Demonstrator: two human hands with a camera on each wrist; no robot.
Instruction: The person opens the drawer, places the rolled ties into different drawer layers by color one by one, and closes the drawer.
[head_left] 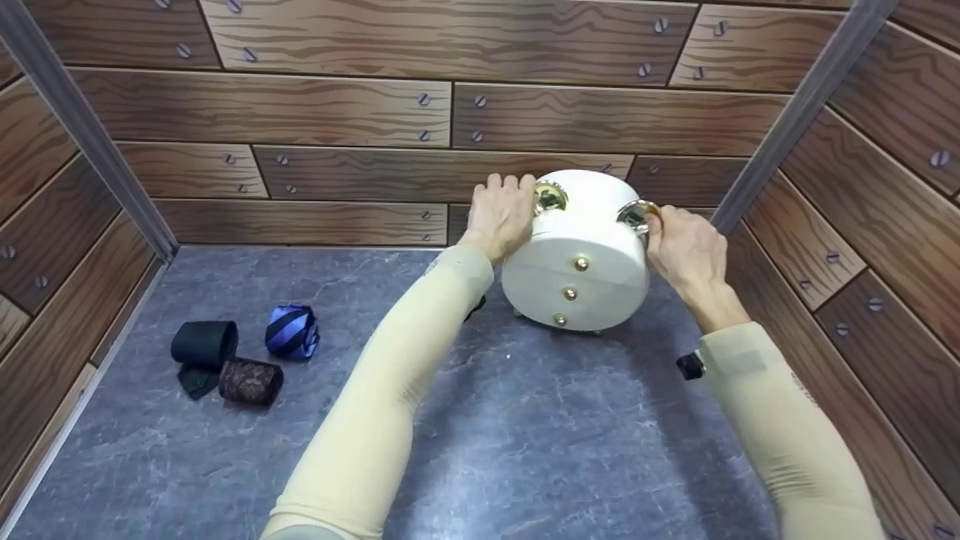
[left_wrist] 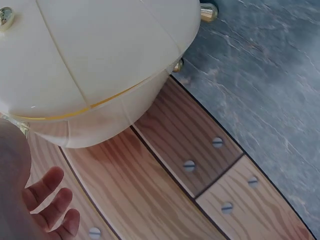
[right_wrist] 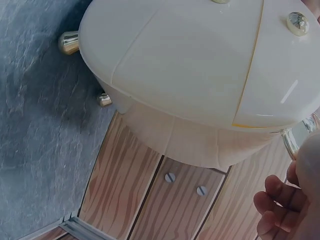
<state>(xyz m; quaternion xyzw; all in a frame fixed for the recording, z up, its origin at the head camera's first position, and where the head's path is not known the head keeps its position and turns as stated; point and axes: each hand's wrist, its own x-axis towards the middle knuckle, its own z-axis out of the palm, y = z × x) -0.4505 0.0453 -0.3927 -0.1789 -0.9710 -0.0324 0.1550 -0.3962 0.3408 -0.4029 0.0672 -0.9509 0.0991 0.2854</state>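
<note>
Showing three gold knobs (head_left: 571,294) on its front face, the white box (head_left: 544,274) is between the two hands, near the wood-patterned back wall (head_left: 337,172). The right hand (head_left: 688,247) pinches the right gold handle (head_left: 634,216), so the box's body lies inward and below this grip. The left hand (head_left: 502,217) seems to pinch the left gold handle (head_left: 553,196) similarly, but its fingertips are partly hidden. Farther left, on the grey floor (head_left: 187,465), there are a blue striped roll (head_left: 292,332), a dark roll (head_left: 204,343) and a brown patterned roll (head_left: 251,381)
</note>
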